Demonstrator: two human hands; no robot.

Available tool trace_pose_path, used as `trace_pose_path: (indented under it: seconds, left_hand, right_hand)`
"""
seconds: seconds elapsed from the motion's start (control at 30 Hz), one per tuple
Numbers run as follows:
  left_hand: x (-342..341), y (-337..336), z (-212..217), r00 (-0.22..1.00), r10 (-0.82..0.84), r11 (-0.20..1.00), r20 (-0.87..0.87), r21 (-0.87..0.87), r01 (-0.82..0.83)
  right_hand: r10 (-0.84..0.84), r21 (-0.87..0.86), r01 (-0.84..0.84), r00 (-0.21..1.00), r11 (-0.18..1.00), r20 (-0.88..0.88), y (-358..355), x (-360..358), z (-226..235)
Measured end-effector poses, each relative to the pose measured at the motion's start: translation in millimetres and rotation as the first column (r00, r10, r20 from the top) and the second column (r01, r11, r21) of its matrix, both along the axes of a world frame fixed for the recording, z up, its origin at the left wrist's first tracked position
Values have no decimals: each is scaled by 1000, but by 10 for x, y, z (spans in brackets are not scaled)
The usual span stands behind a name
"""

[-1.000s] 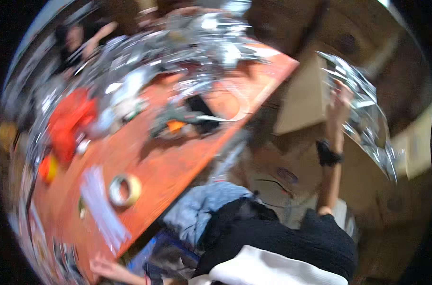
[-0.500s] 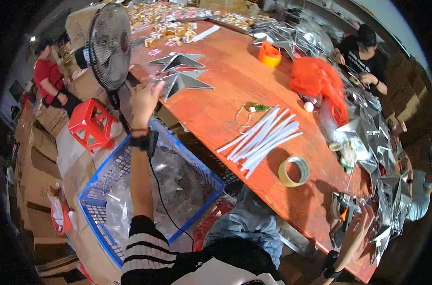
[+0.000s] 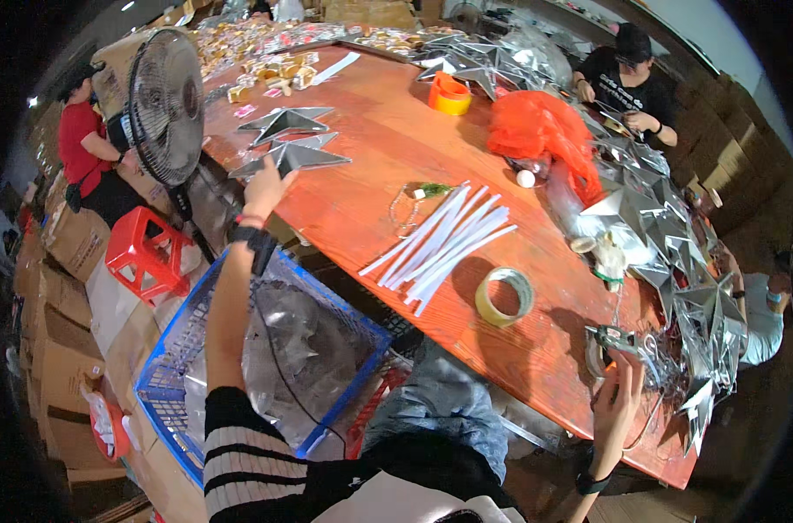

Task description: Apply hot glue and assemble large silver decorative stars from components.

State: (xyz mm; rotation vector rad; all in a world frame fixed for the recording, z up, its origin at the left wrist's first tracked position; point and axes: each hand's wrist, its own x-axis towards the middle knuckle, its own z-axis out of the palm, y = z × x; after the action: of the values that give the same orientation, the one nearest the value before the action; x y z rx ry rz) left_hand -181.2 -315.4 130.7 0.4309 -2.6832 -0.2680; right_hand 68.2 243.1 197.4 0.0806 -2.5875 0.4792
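Two silver folded star pieces lie at the far left of the table: a nearer star (image 3: 305, 157) and a farther star (image 3: 285, 125). My left hand (image 3: 267, 189) is at the nearer star's front edge, index finger stretched out against it and the other fingers partly hidden. At the table's right end, my right hand (image 3: 619, 392) has its fingers closed around what looks like a tape dispenser (image 3: 602, 338), tilted up from the table. The hand hides part of it.
White strips (image 3: 440, 244) and a tape roll (image 3: 503, 296) lie mid-table. Beyond are an orange roll (image 3: 449, 93), red netting (image 3: 540, 131) and piled silver stars (image 3: 667, 218). A fan (image 3: 165, 105), red stool (image 3: 148, 253) and blue basket (image 3: 174, 357) stand left. A co-worker (image 3: 632, 87) sits across.
My right hand has gone from spread fingers beside the dispenser to gripping it, and the dispenser has tilted up. My left hand has shifted along the nearer star's front edge. The whole view has swung.
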Motion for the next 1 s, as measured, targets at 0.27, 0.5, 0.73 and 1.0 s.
trace_pose_path:
  seconds: [0.27,0.5,0.73,1.0]
  left_hand:
    - [1679,1383,441,790,-311,895,-528,117,431]
    - [2076,2109,370,380,-507,671,-773,-78,737]
    - [2046,3261,329,350,-789,476,-505,-141,868]
    - [2214,3906,679,106,-793,-125,-600,330,936]
  right_hand:
    - [347,-361,-284,930,889,122,-647,11,-199]
    - [845,-971,-224,499,-86,-190,-975,-97,224]
    - [304,-887,-279,938,367,-170,-400,763,131]
    - [-884,-910,88,293,404,-364,384,2805,215]
